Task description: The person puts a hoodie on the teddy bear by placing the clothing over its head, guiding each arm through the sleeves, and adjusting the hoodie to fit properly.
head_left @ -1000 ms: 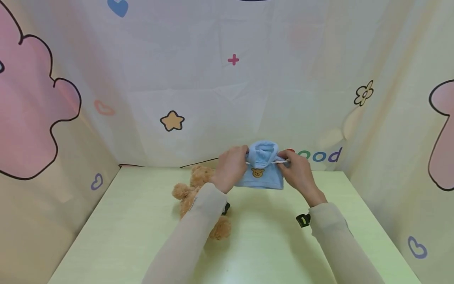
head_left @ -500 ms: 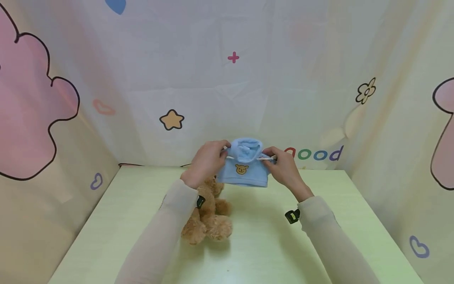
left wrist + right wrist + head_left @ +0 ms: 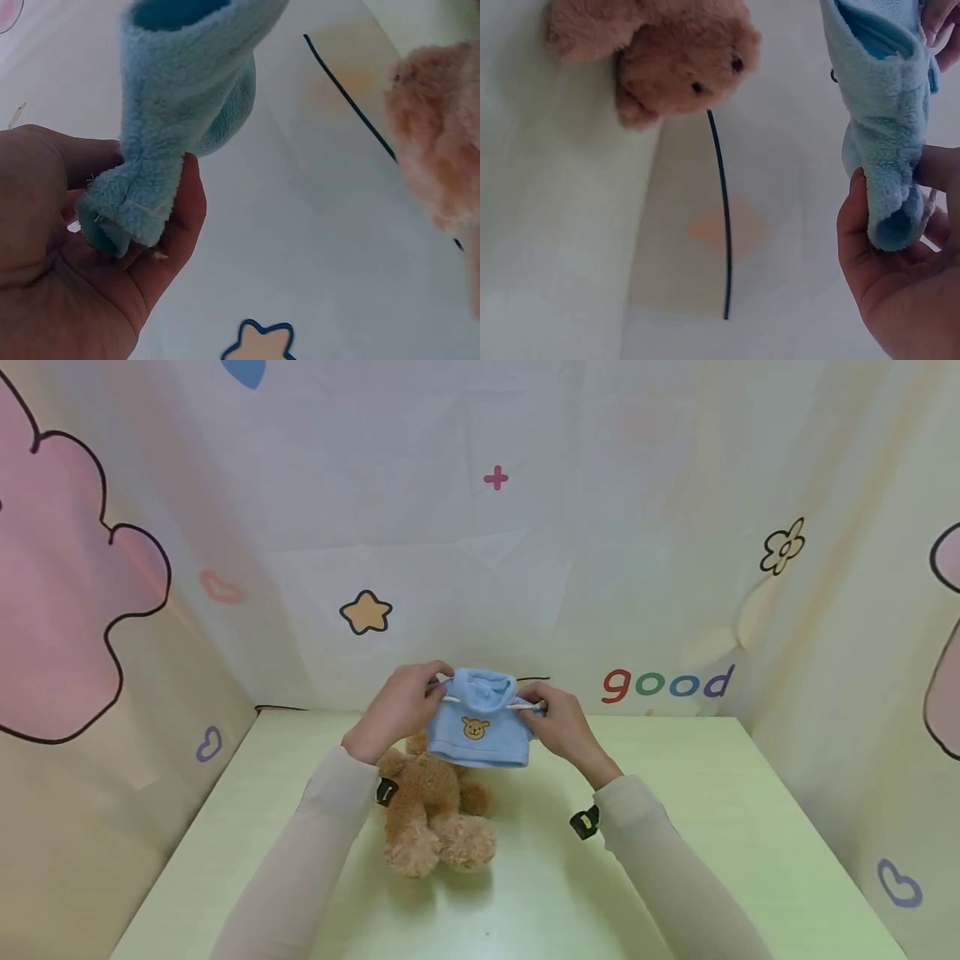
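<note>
A small light-blue hoodie (image 3: 480, 742) with a bear-face patch hangs in the air between both hands. My left hand (image 3: 401, 706) pinches its sleeve on the left, and in the left wrist view that sleeve (image 3: 131, 202) lies between thumb and fingers. The opposite sleeve (image 3: 896, 202) is pinched by my right hand (image 3: 564, 722), along with a white drawstring end. Behind and below the hoodie, a brown teddy bear (image 3: 423, 789) sits on the table; its head is mostly hidden in the head view. The bear's face (image 3: 697, 67) shows in the right wrist view.
The pale green table (image 3: 675, 843) reaches back to a printed curtain (image 3: 480, 577), which also stands on both sides. A black wrist strap piece (image 3: 585, 822) hangs at the right cuff, and another dark piece (image 3: 387, 792) at the left.
Both hands have moved left with the hoodie, bringing it in front of the bear's upper part. The bear's body and legs show more now. Both grips on the sleeves stay.
</note>
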The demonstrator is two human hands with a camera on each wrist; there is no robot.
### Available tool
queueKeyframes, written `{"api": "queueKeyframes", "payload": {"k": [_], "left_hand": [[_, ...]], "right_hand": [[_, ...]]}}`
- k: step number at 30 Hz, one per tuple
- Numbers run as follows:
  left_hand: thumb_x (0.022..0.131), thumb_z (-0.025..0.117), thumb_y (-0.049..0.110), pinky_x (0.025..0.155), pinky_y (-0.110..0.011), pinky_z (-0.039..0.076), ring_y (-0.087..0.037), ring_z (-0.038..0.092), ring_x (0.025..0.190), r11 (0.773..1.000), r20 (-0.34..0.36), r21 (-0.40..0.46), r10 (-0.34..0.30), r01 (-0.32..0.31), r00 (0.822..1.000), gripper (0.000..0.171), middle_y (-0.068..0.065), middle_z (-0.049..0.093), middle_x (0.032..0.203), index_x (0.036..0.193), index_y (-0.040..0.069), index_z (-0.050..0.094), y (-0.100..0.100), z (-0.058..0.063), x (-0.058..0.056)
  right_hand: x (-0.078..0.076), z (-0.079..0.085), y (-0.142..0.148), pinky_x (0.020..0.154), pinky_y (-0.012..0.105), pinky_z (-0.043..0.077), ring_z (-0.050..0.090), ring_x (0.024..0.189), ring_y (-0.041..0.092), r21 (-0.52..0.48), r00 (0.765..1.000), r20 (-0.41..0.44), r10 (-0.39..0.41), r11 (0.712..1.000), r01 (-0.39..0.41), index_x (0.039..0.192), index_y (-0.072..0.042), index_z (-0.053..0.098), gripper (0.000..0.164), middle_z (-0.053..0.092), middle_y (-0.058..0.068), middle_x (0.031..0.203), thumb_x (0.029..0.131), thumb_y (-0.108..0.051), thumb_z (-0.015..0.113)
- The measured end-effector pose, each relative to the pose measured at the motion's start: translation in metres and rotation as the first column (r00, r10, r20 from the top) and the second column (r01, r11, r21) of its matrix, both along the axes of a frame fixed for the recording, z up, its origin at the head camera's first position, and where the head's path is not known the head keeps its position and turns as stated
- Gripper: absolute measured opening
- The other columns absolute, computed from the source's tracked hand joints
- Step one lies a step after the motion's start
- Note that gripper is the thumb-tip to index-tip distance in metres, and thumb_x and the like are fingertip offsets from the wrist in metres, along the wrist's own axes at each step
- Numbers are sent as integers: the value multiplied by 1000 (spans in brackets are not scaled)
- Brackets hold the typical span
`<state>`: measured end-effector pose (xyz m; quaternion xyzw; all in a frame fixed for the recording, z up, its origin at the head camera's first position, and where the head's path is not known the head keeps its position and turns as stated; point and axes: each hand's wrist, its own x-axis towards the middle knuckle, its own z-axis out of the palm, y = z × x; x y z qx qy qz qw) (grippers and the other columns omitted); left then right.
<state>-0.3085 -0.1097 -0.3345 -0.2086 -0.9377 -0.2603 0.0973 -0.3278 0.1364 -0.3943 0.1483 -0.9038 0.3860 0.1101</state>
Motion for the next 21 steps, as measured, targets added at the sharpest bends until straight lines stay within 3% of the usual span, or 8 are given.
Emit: {"api": "queueKeyframes", "payload": {"k": [8,17,21], "left_hand": [[94,52,13,67,-29,48,-19,61,77,1000,45,13,27,-28,999,22,-8,68,98,114,11,61,-24,-27,-6],[93,53,13,62,-27,43,-16,55,69,999,97,-11,53,-52,994,22,-9,67,92,113,10,63,-40,-58,-11],[93,54,14,67,-30,46,-17,58,75,998,128,-18,69,-67,989,23,-9,67,96,114,10,62,-45,-69,-10]], "right_hand": [[-7,-31,-21,72,29,51,61,88,17,-87,992,122,41,996,-30,108,-17,64,21,67,2,105,89,-26,62],[-8,-59,-36,72,30,51,62,96,19,-70,981,191,23,997,-10,103,-19,65,17,67,1,105,88,-28,63],[-8,-73,-40,70,28,50,62,96,18,-53,975,215,47,998,-37,106,-19,64,20,67,1,106,89,-29,63]]}}
